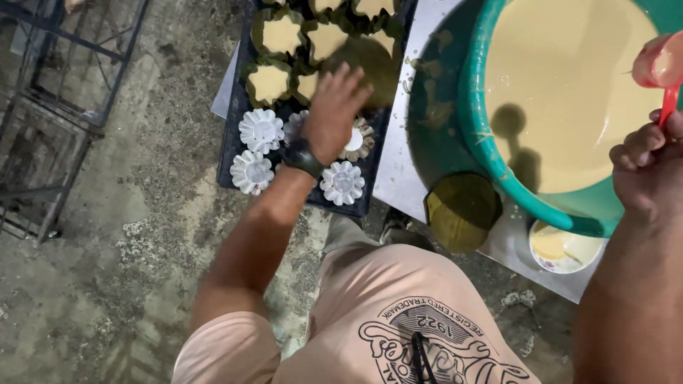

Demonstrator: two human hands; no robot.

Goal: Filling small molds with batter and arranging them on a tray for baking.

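Observation:
My left hand [333, 110] reaches over a dark tray [229, 142] on the floor, fingers spread, palm down on a fluted metal mould [361, 139]. Empty silver fluted moulds [260, 129] sit at the tray's near end; several leaf-lined moulds filled with pale batter [269, 83] sit farther along. My right hand [644, 167] grips the red handle of a ladle [658, 67] held above a large teal basin of beige batter [562, 85]. A black band is on my left wrist.
The basin stands on a metal sheet [398, 171]. A round stack of cut green leaves [462, 211] and a small white bowl with batter [564, 247] lie at its near edge. A metal rack [57, 107] stands left on the rough concrete floor.

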